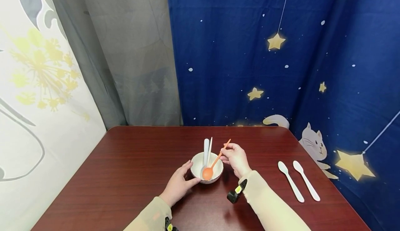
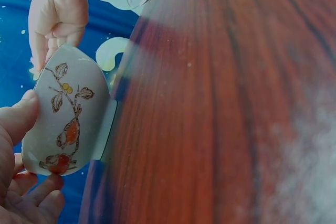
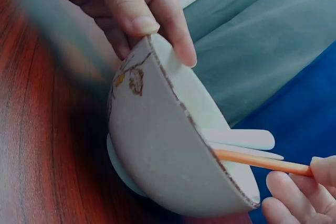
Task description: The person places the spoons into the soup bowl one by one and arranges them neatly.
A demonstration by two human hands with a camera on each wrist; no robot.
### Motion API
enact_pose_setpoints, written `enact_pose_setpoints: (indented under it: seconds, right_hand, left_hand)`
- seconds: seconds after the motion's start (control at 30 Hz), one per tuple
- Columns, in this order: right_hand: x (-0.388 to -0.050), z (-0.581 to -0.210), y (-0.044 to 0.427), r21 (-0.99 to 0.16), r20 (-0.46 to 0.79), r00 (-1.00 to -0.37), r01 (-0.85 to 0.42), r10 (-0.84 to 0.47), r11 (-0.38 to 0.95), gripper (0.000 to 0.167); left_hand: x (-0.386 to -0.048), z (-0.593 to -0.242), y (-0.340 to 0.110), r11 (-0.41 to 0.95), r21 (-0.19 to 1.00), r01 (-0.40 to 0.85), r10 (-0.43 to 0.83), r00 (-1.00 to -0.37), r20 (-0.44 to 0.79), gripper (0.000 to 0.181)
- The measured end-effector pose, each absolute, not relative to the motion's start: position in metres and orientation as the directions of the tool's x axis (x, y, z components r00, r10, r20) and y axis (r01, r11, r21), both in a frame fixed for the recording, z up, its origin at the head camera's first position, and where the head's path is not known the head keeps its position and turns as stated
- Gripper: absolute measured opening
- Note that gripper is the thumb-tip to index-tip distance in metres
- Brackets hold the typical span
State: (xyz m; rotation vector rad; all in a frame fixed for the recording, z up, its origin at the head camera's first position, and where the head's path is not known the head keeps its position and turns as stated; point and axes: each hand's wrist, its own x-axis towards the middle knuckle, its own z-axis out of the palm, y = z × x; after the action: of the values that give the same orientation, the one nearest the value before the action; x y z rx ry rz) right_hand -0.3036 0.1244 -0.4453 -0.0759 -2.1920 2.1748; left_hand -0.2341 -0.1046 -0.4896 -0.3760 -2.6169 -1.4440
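A white bowl stands on the table, painted outside with a branch, leaves and orange fruit, as the left wrist view shows. At its near left side, my left hand holds the rim between thumb and fingers. My right hand pinches the handle of an orange spoon, whose head is down in the bowl. A pale grey spoon and a thin whitish handle also lean in the bowl against its far rim. What the thin handle ends in is hidden.
Two white spoons lie side by side to the right, the nearer one and the outer one. The dark red wooden table ends at the curtains. A black strap device sits on the right wrist.
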Motion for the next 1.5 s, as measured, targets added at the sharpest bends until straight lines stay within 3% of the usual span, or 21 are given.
enact_pose_setpoints:
  seconds: [0.63,1.5]
  right_hand:
    - [-0.32,-0.454,0.113,-0.977,0.024,-0.998,-0.01,0.066,0.215,0.028]
    - [-0.327,-0.452,0.099,-0.956,-0.063,-0.996,0.077,0.058,0.282,0.035]
  left_hand:
    - [-0.234,-0.489,-0.104,0.522,0.8,0.297,0.153,-0.955,0.255,0.071]
    - [-0.234,-0.49,-0.105,0.518,0.802,0.297,0.157,-0.955,0.252,0.072]
